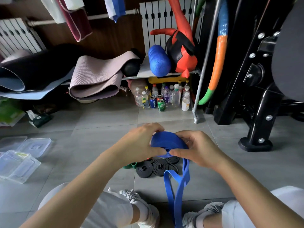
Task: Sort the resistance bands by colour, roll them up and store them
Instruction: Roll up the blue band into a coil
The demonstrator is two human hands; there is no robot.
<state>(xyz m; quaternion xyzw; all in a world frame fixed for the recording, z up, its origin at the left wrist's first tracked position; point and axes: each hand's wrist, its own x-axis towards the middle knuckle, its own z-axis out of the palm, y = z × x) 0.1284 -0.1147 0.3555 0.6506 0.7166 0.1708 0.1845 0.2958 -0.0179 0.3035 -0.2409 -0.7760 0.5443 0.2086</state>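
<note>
Free, centre frame: I log bare grey floor (pixel 105 122) from the bottles and cans (pixel 164 97) under the shelf down to the hands.
Free, right of centre: floor strip toward the black machine foot (pixel 255 143).
Blocked, lower left: clear plastic containers (pixel 21 163), side by side.
Blocked, under the left hand (pixel 139 142) and right hand (pixel 199 148): rolled black bands (pixel 160 167) touching one another, with green rolls (pixel 131 165) just beside them.
Blocked, bottom centre: loose tail of the blue band (pixel 166 139), hanging between my shoes (pixel 143 204).
Blocked, right: shelf post (pixel 199 89), near the machine frame.
</note>
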